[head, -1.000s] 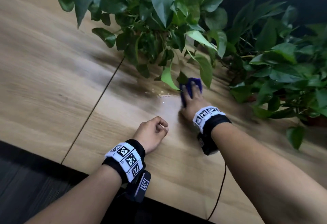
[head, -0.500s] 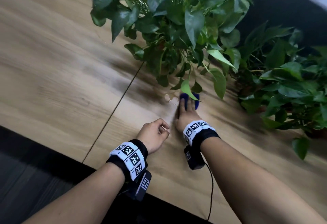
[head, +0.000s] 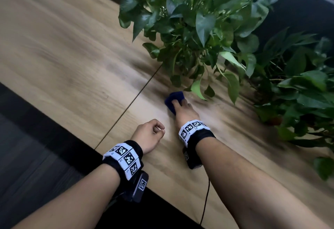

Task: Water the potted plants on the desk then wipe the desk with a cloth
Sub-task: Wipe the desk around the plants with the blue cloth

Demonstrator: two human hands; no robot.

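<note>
The wooden table [head: 63, 51] fills the left and centre of the frame, with a dark seam running diagonally across it. Lower centre, the left hand [head: 149, 135] rests on the table, fingers curled into a loose fist, holding nothing visible. Just right of it, the right hand [head: 184, 112] lies palm down, fingers extended and pressing a dark blue cloth [head: 174, 99] flat against the table. The cloth lies directly below the trailing leaves of the pothos plant [head: 195, 24]. A second potted plant [head: 303, 87] occupies the right edge.
</note>
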